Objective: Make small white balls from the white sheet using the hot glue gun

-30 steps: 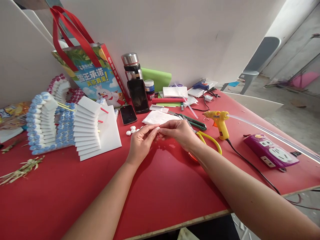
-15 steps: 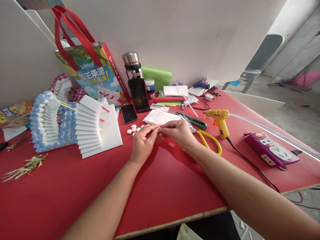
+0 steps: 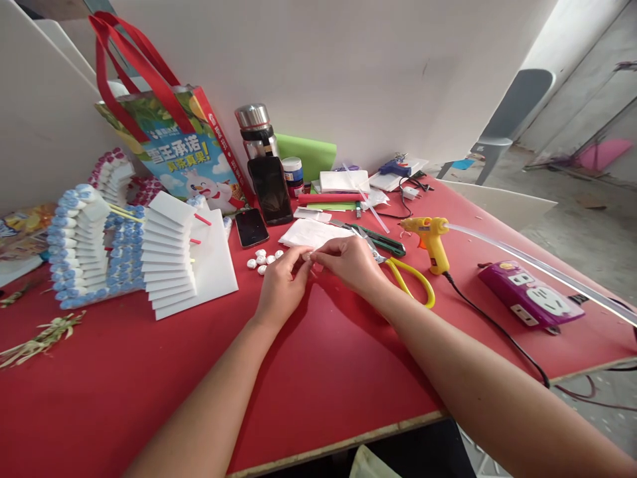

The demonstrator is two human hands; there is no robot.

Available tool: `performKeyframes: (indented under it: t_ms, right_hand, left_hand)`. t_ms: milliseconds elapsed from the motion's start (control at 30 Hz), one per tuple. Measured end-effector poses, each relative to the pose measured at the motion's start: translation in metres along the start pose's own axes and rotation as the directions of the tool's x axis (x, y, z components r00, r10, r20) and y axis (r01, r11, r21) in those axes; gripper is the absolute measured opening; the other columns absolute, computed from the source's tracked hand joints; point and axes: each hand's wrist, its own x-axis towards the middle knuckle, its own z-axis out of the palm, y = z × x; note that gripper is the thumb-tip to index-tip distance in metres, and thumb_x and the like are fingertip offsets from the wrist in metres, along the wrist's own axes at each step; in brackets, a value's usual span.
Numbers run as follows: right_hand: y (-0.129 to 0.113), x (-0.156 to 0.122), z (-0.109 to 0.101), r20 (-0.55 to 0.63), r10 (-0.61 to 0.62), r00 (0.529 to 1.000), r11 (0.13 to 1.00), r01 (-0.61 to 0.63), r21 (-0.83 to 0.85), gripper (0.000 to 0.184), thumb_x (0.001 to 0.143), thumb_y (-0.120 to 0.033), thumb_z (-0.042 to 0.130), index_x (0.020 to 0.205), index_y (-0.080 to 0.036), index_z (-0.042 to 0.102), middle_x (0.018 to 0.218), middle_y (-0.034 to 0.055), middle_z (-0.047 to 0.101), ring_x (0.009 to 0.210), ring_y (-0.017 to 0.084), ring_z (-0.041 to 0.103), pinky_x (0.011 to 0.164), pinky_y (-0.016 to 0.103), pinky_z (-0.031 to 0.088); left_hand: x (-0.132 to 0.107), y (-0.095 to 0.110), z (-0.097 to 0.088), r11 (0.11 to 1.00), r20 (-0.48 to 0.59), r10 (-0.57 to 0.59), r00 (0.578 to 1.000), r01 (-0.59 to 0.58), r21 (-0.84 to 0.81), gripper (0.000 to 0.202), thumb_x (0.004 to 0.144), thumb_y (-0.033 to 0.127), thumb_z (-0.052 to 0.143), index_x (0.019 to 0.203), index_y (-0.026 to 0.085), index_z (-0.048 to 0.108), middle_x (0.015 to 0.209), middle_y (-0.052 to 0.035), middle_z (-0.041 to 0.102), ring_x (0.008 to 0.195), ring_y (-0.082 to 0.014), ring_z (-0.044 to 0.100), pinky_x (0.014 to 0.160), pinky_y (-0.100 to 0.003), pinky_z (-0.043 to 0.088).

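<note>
Over the middle of the red table point(image 3: 318, 372), my left hand point(image 3: 279, 287) and my right hand point(image 3: 351, 263) meet fingertip to fingertip. Both pinch a tiny white piece point(image 3: 307, 255) between thumb and fingers. Just left of the hands lie several small white beads point(image 3: 261, 259). A sheet of white tissue point(image 3: 311, 232) rests directly behind my fingers. Yellow-handled scissors point(image 3: 411, 282) lie by my right wrist.
A white stepped foam model point(image 3: 172, 255) with blue caps stands at left, a printed bag point(image 3: 184, 156) behind it. Two phones point(image 3: 271, 189), a steel flask point(image 3: 255, 129), a yellow glue gun point(image 3: 432, 239) with its cable and a purple power strip point(image 3: 530, 295) sit at the back and right.
Both hands stay pinched together on the small white piece. The view has shifted slightly, so everything sits a little further left in the picture.
</note>
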Motion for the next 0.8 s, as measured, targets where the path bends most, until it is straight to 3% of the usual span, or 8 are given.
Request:
performKeyframes:
  t_ms: [67,133,233,300,400,467,567,800]
  right_hand:
    - [-0.010,-0.003,-0.012,-0.062,-0.084,0.995,0.976,0.070,-0.207,0.033,0.092,-0.038,0.062,0.066,-0.018,0.071,0.066,0.0037,0.067,0.065,0.016,0.056,0.061,0.028,0.037]
    - [-0.023,-0.009,-0.028,-0.105,-0.104,0.989,0.882,0.043,-0.470,0.038,0.097,-0.037,0.053,0.068,-0.017,0.068,0.067,0.0065,0.066,0.065,0.018,0.056,0.061,0.030,0.036]
    - [-0.034,-0.027,-0.051,-0.072,0.068,0.995,0.610,-0.098,-0.787,0.029,0.098,-0.038,0.051,0.087,-0.018,0.070,0.069,0.0102,0.066,0.066,0.024,0.062,0.059,0.032,0.034]
    - [-0.031,-0.041,-0.060,0.000,0.205,0.979,0.444,-0.093,-0.891,0.029,0.093,-0.041,0.060,0.101,-0.014,0.068,0.073,0.0129,0.066,0.071,0.030,0.067,0.059,0.033,0.037]
    - [-0.014,-0.056,-0.059,0.024,0.271,0.962,0.333,-0.071,-0.940,0.032,0.094,-0.035,0.057,0.112,-0.009,0.063,0.095,0.0212,0.068,0.076,0.032,0.071,0.058,0.033,0.041]
    - [-0.004,-0.062,-0.055,0.000,0.266,0.964,0.310,-0.085,-0.947,0.034,0.094,-0.032,0.052,0.118,-0.008,0.061,0.106,0.0250,0.065,0.075,0.032,0.072,0.058,0.034,0.042]
    - [0.003,-0.066,-0.052,-0.003,0.277,0.961,0.317,-0.095,-0.944,0.038,0.092,-0.032,0.051,0.120,-0.008,0.058,0.105,0.0257,0.065,0.080,0.035,0.072,0.061,0.036,0.043]
    - [0.010,-0.066,-0.062,-0.051,0.331,0.942,0.429,-0.199,-0.881,0.028,0.092,-0.035,0.047,0.111,-0.017,0.057,0.084,0.0126,0.070,0.081,0.032,0.071,0.059,0.033,0.035]
  left_hand:
    - [0.001,0.000,-0.001,0.986,0.024,-0.089,0.996,0.092,-0.141,0.027,0.090,0.038,0.069,0.111,0.021,0.071,0.085,-0.0048,0.071,0.073,-0.0189,0.068,0.072,-0.031,0.054]
    - [0.003,0.001,-0.003,0.936,0.060,-0.164,0.985,0.174,-0.307,0.030,0.090,0.040,0.071,0.110,0.019,0.068,0.084,-0.0043,0.071,0.068,-0.0164,0.066,0.067,-0.029,0.054]
    - [0.005,0.001,-0.008,0.800,0.114,-0.254,0.961,0.275,-0.534,0.030,0.084,0.036,0.078,0.106,0.017,0.069,0.077,-0.0014,0.067,0.060,-0.0098,0.059,0.058,-0.022,0.049]
    - [0.007,0.000,-0.012,0.692,0.158,-0.294,0.943,0.324,-0.646,0.030,0.081,0.033,0.082,0.102,0.015,0.072,0.072,0.0015,0.062,0.055,-0.0058,0.051,0.053,-0.018,0.043]
    - [0.009,-0.001,-0.015,0.566,0.205,-0.316,0.926,0.357,-0.743,0.027,0.078,0.027,0.085,0.099,0.013,0.075,0.074,0.0018,0.058,0.057,-0.0043,0.050,0.053,-0.017,0.043]
    - [0.009,0.000,-0.016,0.520,0.213,-0.335,0.918,0.368,-0.771,0.027,0.078,0.024,0.084,0.101,0.013,0.076,0.079,0.0000,0.062,0.063,-0.0055,0.055,0.058,-0.017,0.048]
    - [0.008,0.003,-0.016,0.498,0.224,-0.367,0.903,0.394,-0.773,0.023,0.080,0.021,0.081,0.101,0.012,0.075,0.083,-0.0024,0.066,0.069,-0.0075,0.061,0.063,-0.018,0.052]
    - [0.007,0.008,-0.016,0.441,0.263,-0.393,0.881,0.431,-0.787,0.014,0.081,0.016,0.075,0.095,0.011,0.073,0.083,-0.0052,0.069,0.069,-0.0099,0.065,0.065,-0.019,0.056]
